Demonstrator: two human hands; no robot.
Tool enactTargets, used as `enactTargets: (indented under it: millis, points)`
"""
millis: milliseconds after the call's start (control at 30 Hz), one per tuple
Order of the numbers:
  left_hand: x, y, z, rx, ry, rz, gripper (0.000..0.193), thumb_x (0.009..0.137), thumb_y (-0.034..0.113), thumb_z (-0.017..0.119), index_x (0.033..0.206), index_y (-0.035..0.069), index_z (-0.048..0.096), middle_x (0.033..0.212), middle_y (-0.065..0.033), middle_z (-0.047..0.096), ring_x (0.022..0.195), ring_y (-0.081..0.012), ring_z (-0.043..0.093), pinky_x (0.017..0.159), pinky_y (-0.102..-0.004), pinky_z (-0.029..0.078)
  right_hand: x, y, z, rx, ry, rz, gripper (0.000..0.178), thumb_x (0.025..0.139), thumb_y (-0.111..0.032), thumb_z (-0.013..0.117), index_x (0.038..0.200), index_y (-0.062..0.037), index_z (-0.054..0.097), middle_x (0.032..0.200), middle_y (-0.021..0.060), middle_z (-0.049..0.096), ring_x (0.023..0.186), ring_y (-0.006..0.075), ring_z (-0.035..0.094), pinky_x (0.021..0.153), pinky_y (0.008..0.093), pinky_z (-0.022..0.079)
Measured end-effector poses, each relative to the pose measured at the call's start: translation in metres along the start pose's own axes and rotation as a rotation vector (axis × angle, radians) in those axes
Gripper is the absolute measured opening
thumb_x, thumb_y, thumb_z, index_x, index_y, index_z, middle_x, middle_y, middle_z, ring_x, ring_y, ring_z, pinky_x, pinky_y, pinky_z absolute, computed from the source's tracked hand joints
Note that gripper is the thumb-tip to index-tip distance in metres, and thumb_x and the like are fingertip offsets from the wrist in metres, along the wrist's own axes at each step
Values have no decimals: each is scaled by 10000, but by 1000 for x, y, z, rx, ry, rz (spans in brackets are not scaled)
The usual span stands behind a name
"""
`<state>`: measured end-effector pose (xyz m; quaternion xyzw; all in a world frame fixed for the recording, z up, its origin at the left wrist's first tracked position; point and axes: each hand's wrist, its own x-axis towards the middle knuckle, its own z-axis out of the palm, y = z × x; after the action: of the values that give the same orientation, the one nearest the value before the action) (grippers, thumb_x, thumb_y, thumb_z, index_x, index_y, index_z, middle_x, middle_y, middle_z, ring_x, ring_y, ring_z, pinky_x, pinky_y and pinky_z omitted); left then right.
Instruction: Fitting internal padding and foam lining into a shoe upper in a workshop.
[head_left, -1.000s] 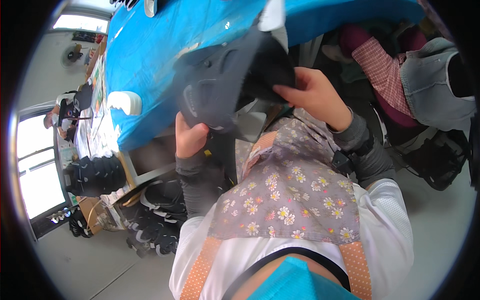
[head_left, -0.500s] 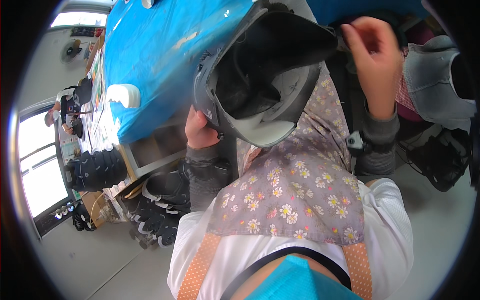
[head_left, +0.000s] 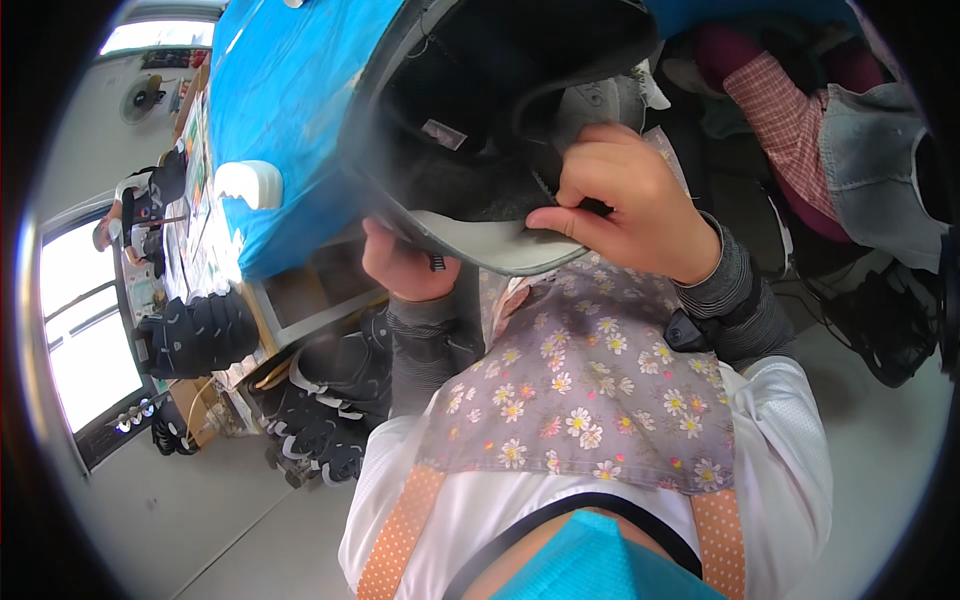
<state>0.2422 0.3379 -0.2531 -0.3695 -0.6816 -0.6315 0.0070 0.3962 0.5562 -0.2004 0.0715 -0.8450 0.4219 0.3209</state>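
A large hollow sewn piece (head_left: 480,110), black-lined like a bag with its mouth toward me, hangs over the edge of the blue table covering. Its rim is grey, and a pale strip runs inside the lower edge. A small light label shows on the lining. My left hand (head_left: 408,265) is closed on the lower left edge from outside, its fingers partly hidden behind the piece. At the lower right rim, my right hand (head_left: 630,205) has curled fingers, with the thumb pressed against the pale strip. The exact kind of piece cannot be told.
A blue-covered table (head_left: 290,110) lies ahead and to the left, with a stack of white shaped pieces (head_left: 250,185) on it. Black sewn pieces (head_left: 205,335) are piled at left. A co-worker's checked sleeve (head_left: 780,125) shows at right; another person (head_left: 130,215) stands far left.
My right hand has come from the far right side down to the lower rim. The piece has shifted up and left and turned, showing more of its lining and the label.
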Motion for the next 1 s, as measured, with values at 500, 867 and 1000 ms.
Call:
enactTargets:
  millis: [500,867,1000]
  points:
    - [-5,-1,-5,-945,-90,-418,652,869,296,610,1375,-46,382,1368,-167,483,1227,-276,504,1011,-370,425,33,-31,-8,-251,156,-208,259,632,-74,769,840,-28,620,839,90,595,737,249,567,620,349,460]
    - [9,38,14,-1040,-89,-459,627,837,298,656,1318,-45,446,1237,-161,580,1109,-272,587,957,-376,466,26,-7,4,-311,75,-247,142,665,-108,656,784,-45,614,798,51,593,793,236,563,709,327,485]
    - [2,28,-1,-840,-76,-475,639,831,308,667,1312,-51,448,1221,-158,587,1100,-264,591,947,-373,472,18,-2,-5,233,1,-41,64,777,-30,687,821,-29,641,718,46,596,700,216,561,654,302,468]
